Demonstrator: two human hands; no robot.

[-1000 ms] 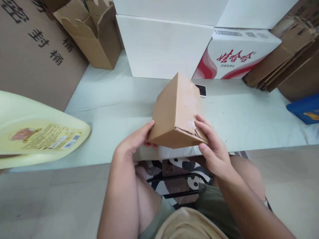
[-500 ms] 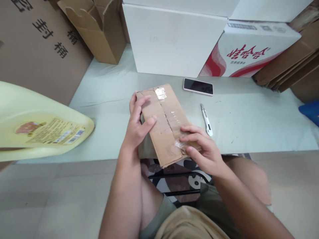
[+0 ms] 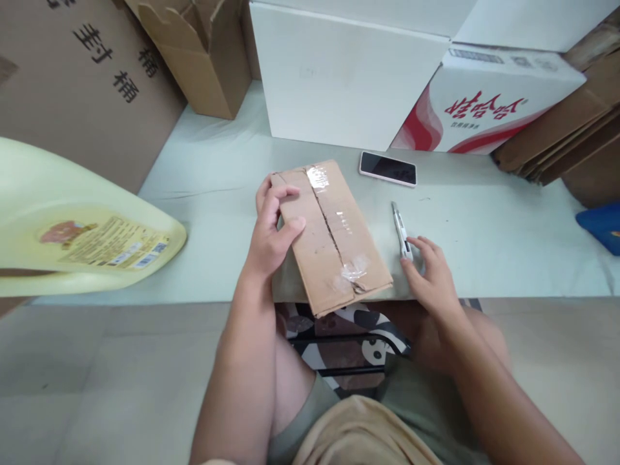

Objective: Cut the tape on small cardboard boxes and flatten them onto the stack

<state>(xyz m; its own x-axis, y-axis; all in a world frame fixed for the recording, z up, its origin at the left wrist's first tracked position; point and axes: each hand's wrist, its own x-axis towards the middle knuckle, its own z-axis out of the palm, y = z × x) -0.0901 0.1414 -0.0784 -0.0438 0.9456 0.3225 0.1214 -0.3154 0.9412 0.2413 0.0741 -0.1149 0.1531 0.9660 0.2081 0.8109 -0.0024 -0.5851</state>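
Observation:
A brown cardboard box (image 3: 334, 226), its top seam crossed by clear tape at both ends, rests tilted at the table's front edge. My left hand (image 3: 276, 223) is closed on the box's left side, with the thumb and a finger over its top. To the right of the box lies a white utility knife (image 3: 399, 223), its tip pointing away from me. My right hand (image 3: 432, 274) has its thumb and fingertips at the near end of the knife's handle, pinching it while it still lies on the table.
Behind the box lies a phone (image 3: 387, 168). White cartons (image 3: 349, 77) and a red-and-white carton (image 3: 484, 110) stand at the back. A yellow jug (image 3: 97, 226) and a large brown carton (image 3: 97, 103) are at left. Folded cardboard (image 3: 562, 129) and a blue item (image 3: 603, 226) sit at right.
My right hand has left the box's near right corner and moved right to the utility knife. My left hand stays on the box. The view has shifted slightly.

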